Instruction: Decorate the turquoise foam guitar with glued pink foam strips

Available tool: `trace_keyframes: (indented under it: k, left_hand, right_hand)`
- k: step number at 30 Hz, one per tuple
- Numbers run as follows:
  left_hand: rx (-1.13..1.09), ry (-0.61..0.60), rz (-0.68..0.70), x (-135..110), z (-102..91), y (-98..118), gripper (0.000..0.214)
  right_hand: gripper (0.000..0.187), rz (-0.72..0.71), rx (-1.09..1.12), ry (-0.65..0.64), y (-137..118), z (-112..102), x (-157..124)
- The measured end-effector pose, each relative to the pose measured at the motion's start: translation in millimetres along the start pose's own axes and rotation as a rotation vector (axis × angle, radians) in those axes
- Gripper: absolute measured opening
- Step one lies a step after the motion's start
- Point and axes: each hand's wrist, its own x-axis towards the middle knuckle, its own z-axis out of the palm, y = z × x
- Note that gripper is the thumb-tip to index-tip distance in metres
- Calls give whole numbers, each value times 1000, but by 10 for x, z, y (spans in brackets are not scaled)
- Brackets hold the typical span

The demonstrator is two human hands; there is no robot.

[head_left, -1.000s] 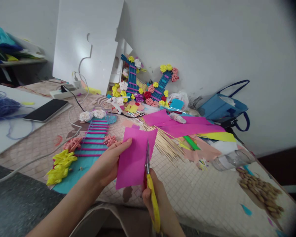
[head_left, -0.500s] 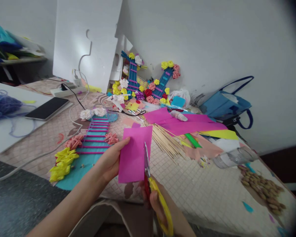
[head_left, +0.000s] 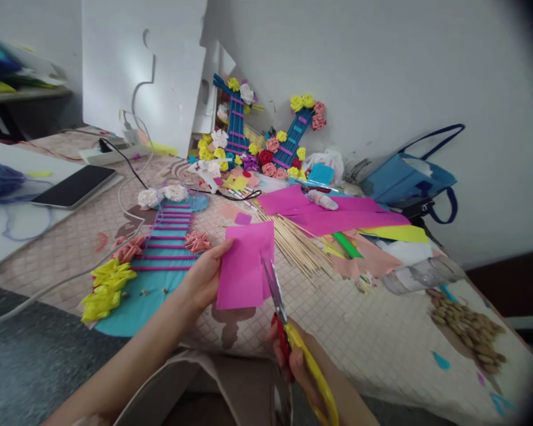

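Pink paper sheet (head_left: 242,266): thin, flat, roughly rectangular, slit upward from lower edge near right side; held above near edge of table (head_left: 342,331). Left hand (head_left: 206,273): pinched on sheet's left edge, thumb on top, other fingers hidden beneath. Right hand (head_left: 297,352): curled around red-and-yellow handles of scissors (head_left: 283,315), smooth metal blades, tips at slit; finger placement inside loops hard to make out. Both forearms cut off at lower border. Turquoise panel (head_left: 171,252): toward left edge, smooth, crossed by pink rods, partly covered by left forearm. Yellow paper flowers (head_left: 109,284): crumpled, along panel's side. Wooden sticks (head_left: 295,245): slender, loosely fanned, beyond sheet. Jar (head_left: 421,276): transparent, lying near right edge, contents unclear.
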Motion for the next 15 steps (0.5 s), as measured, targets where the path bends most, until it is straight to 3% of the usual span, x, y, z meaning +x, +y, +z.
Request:
trace_keyframes:
  k: [10,15]
  left_hand:
    - [-58,-73,11,-250,125,40,35]
    - [-67,14,11,-296,183,15,31]
  right_hand:
    - [75,-84,-83,-3,-263,62,-6]
    - [75,-73,-58,-5,-273,109,23]
